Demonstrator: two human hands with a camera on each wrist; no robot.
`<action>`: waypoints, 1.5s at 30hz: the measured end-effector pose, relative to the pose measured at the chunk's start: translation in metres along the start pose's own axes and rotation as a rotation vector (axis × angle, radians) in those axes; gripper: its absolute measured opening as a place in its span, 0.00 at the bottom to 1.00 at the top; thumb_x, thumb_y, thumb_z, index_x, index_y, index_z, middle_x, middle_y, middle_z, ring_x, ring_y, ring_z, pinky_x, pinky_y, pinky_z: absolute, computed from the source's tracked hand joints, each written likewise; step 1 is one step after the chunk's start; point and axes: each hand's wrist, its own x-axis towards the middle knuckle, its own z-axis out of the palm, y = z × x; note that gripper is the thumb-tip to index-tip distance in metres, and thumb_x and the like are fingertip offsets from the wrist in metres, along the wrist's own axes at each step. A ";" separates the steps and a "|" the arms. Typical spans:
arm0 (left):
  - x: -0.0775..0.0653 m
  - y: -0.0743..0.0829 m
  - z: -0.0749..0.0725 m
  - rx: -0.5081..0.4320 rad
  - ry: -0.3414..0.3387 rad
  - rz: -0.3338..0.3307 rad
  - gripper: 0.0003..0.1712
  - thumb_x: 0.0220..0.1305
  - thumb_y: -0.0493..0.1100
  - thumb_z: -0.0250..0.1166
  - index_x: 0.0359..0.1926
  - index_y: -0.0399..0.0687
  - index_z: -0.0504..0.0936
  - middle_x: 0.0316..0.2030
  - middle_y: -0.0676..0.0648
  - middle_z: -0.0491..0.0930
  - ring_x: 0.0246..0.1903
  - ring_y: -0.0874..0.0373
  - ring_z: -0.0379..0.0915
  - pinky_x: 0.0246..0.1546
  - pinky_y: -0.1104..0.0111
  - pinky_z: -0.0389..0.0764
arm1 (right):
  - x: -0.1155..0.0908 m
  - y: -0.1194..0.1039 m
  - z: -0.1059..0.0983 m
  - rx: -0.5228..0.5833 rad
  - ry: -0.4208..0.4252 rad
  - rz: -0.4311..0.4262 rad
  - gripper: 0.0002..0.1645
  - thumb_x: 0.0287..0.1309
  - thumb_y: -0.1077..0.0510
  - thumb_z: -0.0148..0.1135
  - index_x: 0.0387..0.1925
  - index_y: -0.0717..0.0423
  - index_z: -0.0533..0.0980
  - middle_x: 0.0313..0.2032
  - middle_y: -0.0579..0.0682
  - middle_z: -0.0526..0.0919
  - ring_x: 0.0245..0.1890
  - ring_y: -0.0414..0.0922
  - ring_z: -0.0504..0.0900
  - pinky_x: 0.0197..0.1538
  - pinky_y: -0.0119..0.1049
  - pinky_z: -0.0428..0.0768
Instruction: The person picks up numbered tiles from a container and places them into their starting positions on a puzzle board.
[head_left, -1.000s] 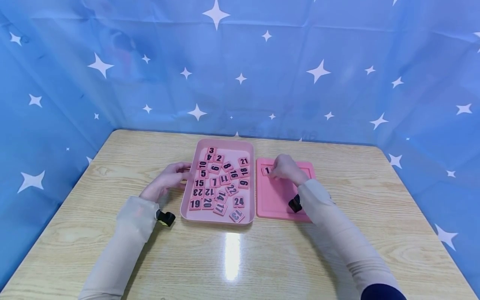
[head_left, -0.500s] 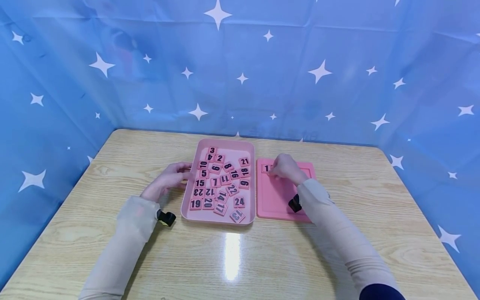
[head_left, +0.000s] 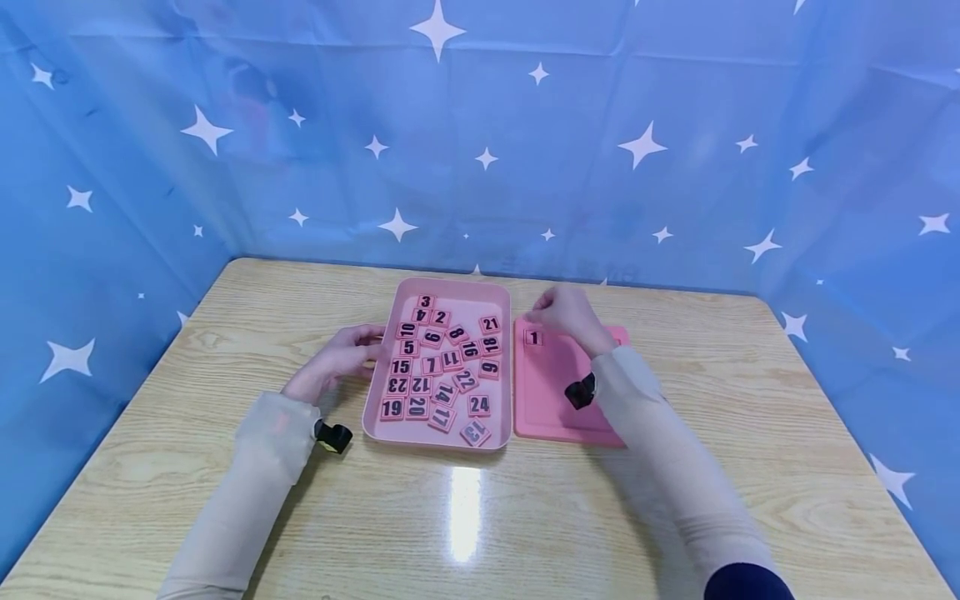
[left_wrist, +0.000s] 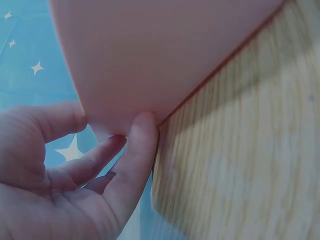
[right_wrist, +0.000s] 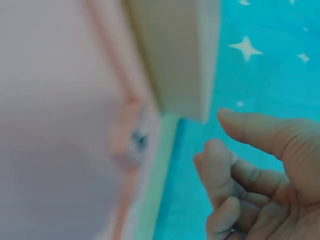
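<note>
My left hand (head_left: 341,360) touches the left wall of a pink tray (head_left: 457,435); in the left wrist view its fingertips rest against the tray's side (left_wrist: 150,55). Inside the tray lie several small pink number tiles, such as the 24 tile (head_left: 479,405) and the 3 tile (head_left: 426,302). To the right of the tray is a flat pink board (head_left: 551,392) with a raised rim. The 1 tile (head_left: 534,337) lies in its far left corner. My right hand (head_left: 570,315) hovers over the far edge, its fingers (right_wrist: 215,165) loosely bent with nothing between them.
Tray and board stand side by side on a light wooden table (head_left: 300,500). Behind the table hangs a blue curtain (head_left: 480,192) with white stars.
My right hand has let go of the 1 tile and lifted up and away toward the board's far edge. The tile now lies fully visible. My left hand has stayed at the tray.
</note>
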 end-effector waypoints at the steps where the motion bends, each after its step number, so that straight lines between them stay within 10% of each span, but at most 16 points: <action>1: 0.000 0.000 0.000 0.006 0.002 0.000 0.32 0.63 0.33 0.55 0.67 0.31 0.58 0.55 0.31 0.67 0.44 0.49 0.73 0.41 0.64 0.82 | 0.002 -0.005 0.000 0.031 0.014 -0.009 0.10 0.53 0.57 0.67 0.31 0.63 0.82 0.30 0.55 0.84 0.25 0.49 0.79 0.30 0.33 0.76; 11: -0.001 0.001 -0.001 0.013 0.009 -0.001 0.31 0.63 0.33 0.55 0.67 0.32 0.59 0.55 0.32 0.67 0.43 0.51 0.73 0.39 0.65 0.83 | 0.022 -0.053 0.022 0.339 -0.014 -0.098 0.15 0.57 0.58 0.65 0.45 0.61 0.79 0.39 0.54 0.81 0.31 0.52 0.78 0.35 0.39 0.80; 17: -0.002 0.002 -0.002 -0.008 -0.013 0.006 0.31 0.65 0.33 0.55 0.67 0.31 0.58 0.56 0.31 0.66 0.42 0.52 0.74 0.40 0.64 0.83 | 0.034 -0.071 0.045 0.506 -0.028 0.000 0.18 0.57 0.58 0.64 0.50 0.59 0.78 0.46 0.52 0.81 0.22 0.39 0.69 0.29 0.32 0.72; 25: 0.000 0.000 -0.002 0.033 0.010 -0.007 0.31 0.64 0.33 0.55 0.67 0.32 0.59 0.55 0.32 0.67 0.46 0.49 0.71 0.40 0.65 0.82 | 0.044 -0.079 0.075 0.645 -0.031 0.214 0.16 0.55 0.58 0.66 0.48 0.50 0.81 0.54 0.46 0.76 0.50 0.43 0.75 0.47 0.36 0.75; 30: 0.001 0.000 -0.002 0.028 0.012 -0.008 0.31 0.63 0.33 0.55 0.67 0.32 0.59 0.56 0.32 0.67 0.46 0.48 0.71 0.41 0.64 0.82 | 0.046 -0.077 0.086 0.808 -0.047 0.300 0.18 0.54 0.63 0.66 0.49 0.53 0.80 0.49 0.50 0.80 0.16 0.38 0.68 0.21 0.33 0.62; 36: 0.000 0.001 -0.001 0.027 0.008 0.001 0.31 0.64 0.33 0.55 0.66 0.31 0.59 0.55 0.31 0.67 0.44 0.51 0.73 0.40 0.64 0.83 | 0.049 -0.070 0.096 0.794 -0.048 0.322 0.20 0.54 0.64 0.65 0.50 0.53 0.79 0.44 0.50 0.83 0.08 0.38 0.51 0.17 0.33 0.56; 45: -0.001 0.001 -0.002 0.015 0.001 -0.001 0.31 0.64 0.34 0.55 0.67 0.32 0.58 0.56 0.31 0.66 0.44 0.50 0.73 0.41 0.63 0.82 | 0.054 -0.061 0.108 0.677 0.002 0.240 0.19 0.50 0.67 0.67 0.47 0.56 0.80 0.43 0.50 0.83 0.36 0.43 0.79 0.32 0.31 0.79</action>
